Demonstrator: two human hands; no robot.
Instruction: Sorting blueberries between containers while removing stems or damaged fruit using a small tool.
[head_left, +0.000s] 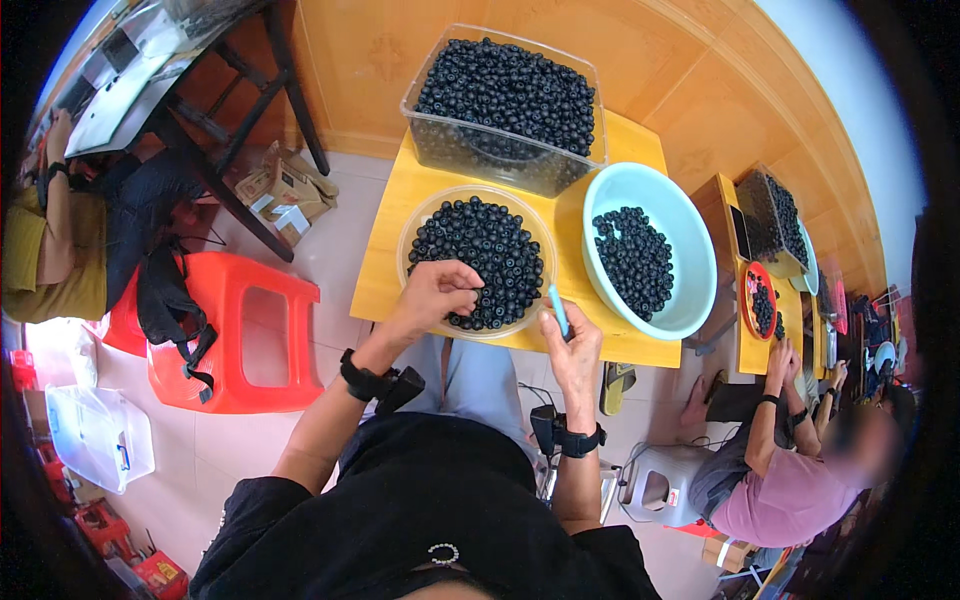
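Small round black pieces (478, 240), bead-like with a dimple or hole in each, fill most of a shallow round tray (551, 245) with a pale rim. My left hand (440, 293) is over the tray's near left part, thumb and fingers pinched together just above the pieces. Whatever it pinches is too small to make out. My right hand (574, 347) is closed round a slim light-blue pen-like tool (558, 310), held upright at the tray's near right edge. Its tip points away from me.
Behind the tray on the yellow table (385, 265) stands a clear bin (480, 165) heaped with black pieces. A pale blue basin (692, 250) holds more at right. A red stool (230, 340) is at left. Other people sit on both sides, one at a similar table.
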